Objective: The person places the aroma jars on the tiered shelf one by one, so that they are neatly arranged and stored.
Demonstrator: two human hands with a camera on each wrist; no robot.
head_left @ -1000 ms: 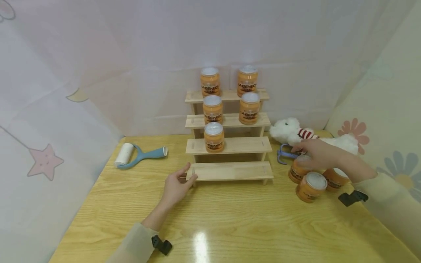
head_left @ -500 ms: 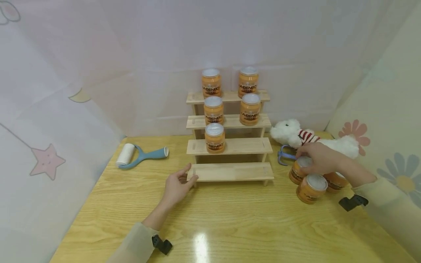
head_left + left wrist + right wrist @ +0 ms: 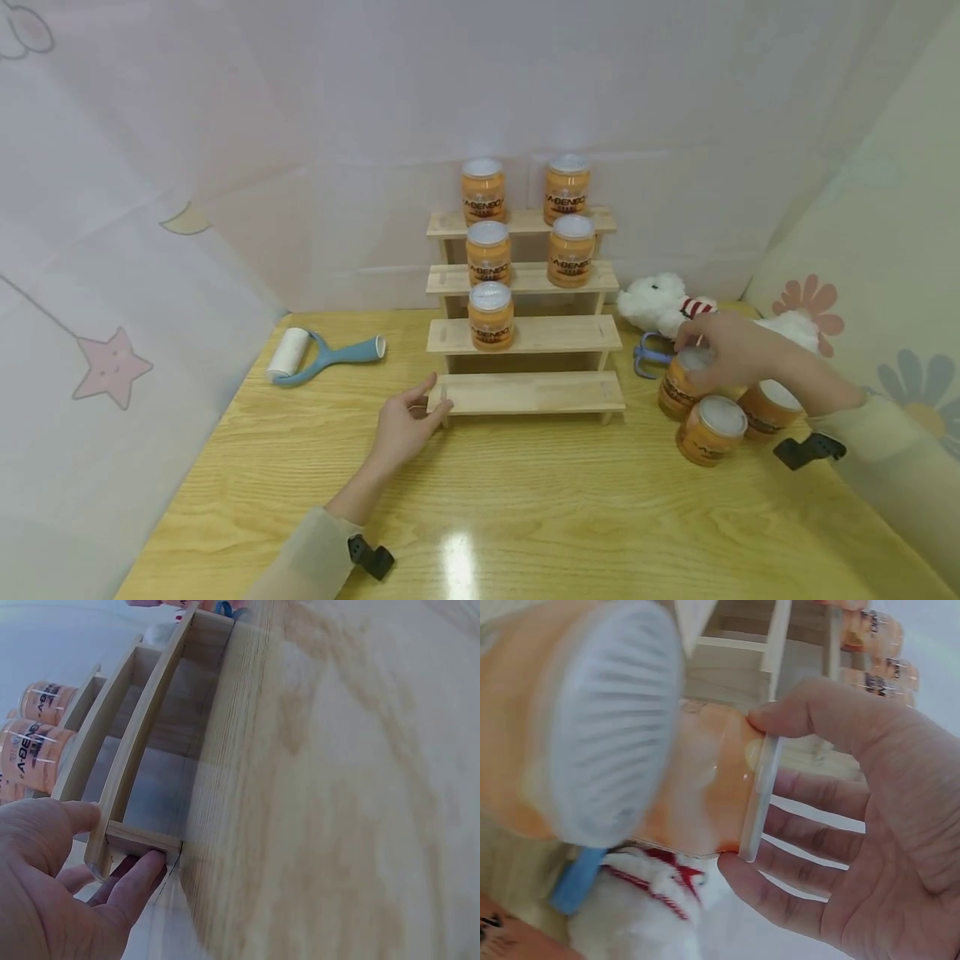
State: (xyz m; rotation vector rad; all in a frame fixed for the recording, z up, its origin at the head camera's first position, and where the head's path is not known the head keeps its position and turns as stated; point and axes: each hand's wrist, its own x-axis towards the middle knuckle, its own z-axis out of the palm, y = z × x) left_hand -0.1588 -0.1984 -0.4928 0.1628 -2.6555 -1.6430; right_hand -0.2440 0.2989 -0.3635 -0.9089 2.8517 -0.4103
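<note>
A blue-handled lint roller (image 3: 318, 356) lies on the wooden table (image 3: 525, 508) to the left of the rack, its white roll pointing toward the left edge. On the right, a white plush toy (image 3: 663, 302) with a red-and-white striped scarf lies against the back wall, with a blue clip (image 3: 645, 357) just in front of it. Pale fabric printed with a pink star (image 3: 112, 367) and flowers (image 3: 806, 297) hangs around the table.

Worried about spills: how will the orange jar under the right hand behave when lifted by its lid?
The jar looks rigid, smooth-sided, maybe slippery. The right hand pinches only its lid rim, so it may swing. It looks full, probably hefty.
</note>
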